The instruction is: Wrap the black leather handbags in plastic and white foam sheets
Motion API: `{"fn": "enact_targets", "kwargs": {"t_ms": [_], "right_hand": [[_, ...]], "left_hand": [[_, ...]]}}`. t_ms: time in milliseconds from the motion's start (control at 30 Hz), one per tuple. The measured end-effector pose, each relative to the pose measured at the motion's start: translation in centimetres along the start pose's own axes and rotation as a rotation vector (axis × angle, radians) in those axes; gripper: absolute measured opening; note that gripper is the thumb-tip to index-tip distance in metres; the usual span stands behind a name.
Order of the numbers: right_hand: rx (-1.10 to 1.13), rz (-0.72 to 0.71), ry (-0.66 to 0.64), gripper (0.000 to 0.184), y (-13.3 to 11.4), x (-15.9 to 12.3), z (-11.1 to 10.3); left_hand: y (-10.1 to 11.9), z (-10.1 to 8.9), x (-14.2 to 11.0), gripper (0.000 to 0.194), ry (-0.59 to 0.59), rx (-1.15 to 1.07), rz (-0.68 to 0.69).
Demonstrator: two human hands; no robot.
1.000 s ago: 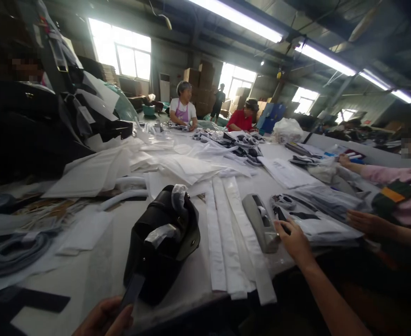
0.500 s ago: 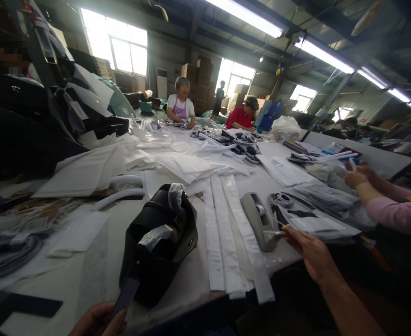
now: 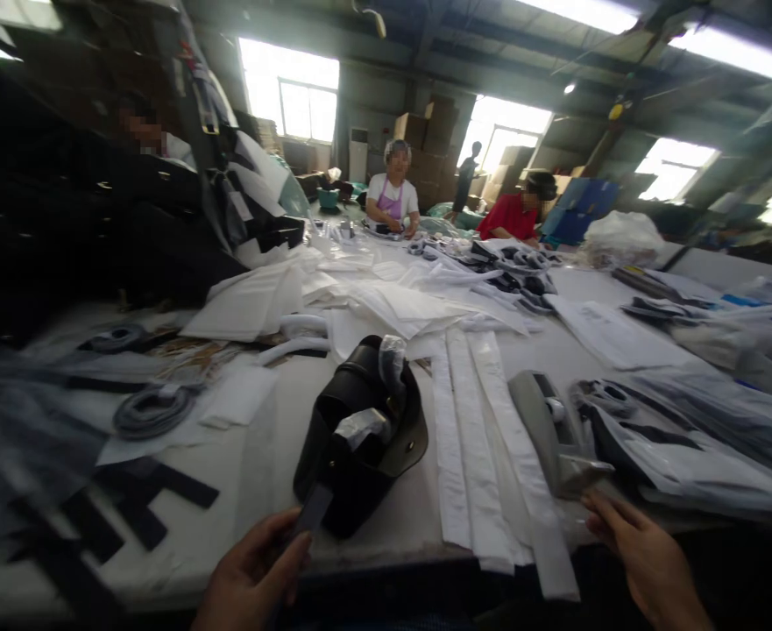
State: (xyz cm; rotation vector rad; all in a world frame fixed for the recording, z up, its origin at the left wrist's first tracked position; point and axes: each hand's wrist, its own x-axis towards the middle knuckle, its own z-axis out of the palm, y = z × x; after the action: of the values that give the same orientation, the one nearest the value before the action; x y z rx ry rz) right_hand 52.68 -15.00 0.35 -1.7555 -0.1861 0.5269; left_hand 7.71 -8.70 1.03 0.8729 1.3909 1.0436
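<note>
A black leather bag (image 3: pixel 359 438) with plastic-wrapped fittings stands on the white table (image 3: pixel 273 491) in front of me. My left hand (image 3: pixel 254 574) is closed on the bag's dark strap (image 3: pixel 313 513) at the near edge. My right hand (image 3: pixel 648 561) sits low at the right, fingers reaching toward the front end of a grey tape dispenser (image 3: pixel 553 434); its fingertips nearly touch it and I cannot make out whether they pinch anything. White paper strips (image 3: pixel 484 447) lie between bag and dispenser.
Plastic-bagged parts (image 3: pixel 681 447) lie to the right. Coiled grey straps (image 3: pixel 152 407) and black pieces (image 3: pixel 136 499) are at left, white sheets (image 3: pixel 386 302) farther back. Two seated people (image 3: pixel 392 188) work at the far end. Dark bags (image 3: pixel 96 219) are stacked at left.
The view has swung left and down. My right hand has drawn back from the dispenser toward the table edge. The neighbour's pink-sleeved arms have left the view.
</note>
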Motion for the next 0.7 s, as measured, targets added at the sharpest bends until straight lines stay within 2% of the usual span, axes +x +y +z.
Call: {"fn": "enact_targets", "kwargs": {"t_ms": [67,167,200,233,300,367,433,500,700], "right_hand": [[-0.027,-0.016,-0.092,0.045,0.4,-3.3,1.9],[-0.13,-0.039,-0.44,0.042,0.4,-11.1,6.3],[-0.162,-0.077,-0.657,0.036,0.3,-13.9,8.0],[-0.135,-0.117,-0.796,0.035,0.1,-16.7,9.7],[-0.086,-0.099,-0.988,0.036,-0.4,-21.2,13.1],[-0.083,-0.074,-1.109,0.037,-0.8,-23.9,15.9],[-0.117,-0.09,-1.151,0.039,-1.0,-25.1,17.8],[-0.174,-0.134,-1.126,0.041,-1.0,-25.3,18.9],[-0.411,-0.26,-1.007,0.045,-0.5,-25.3,19.8]], "left_hand": [[-0.2,-0.1,0.2,0.059,-0.046,-0.021,0.0],[-0.5,-0.5,0.5,0.056,-0.123,-0.042,0.025],[-0.6,-0.6,0.5,0.054,-0.144,-0.044,0.037],[-0.7,-0.7,0.5,0.052,-0.162,-0.044,0.048],[-0.9,-0.8,0.5,0.048,-0.2,-0.046,0.068],[-1.0,-0.9,0.4,0.045,-0.235,-0.048,0.1],[-1.0,-1.0,0.4,0.042,-0.271,-0.054,0.136],[-1.0,-1.1,0.5,0.039,-0.302,-0.067,0.156],[-0.8,-1.8,1.0,0.042,-0.353,-0.109,0.113]]}}
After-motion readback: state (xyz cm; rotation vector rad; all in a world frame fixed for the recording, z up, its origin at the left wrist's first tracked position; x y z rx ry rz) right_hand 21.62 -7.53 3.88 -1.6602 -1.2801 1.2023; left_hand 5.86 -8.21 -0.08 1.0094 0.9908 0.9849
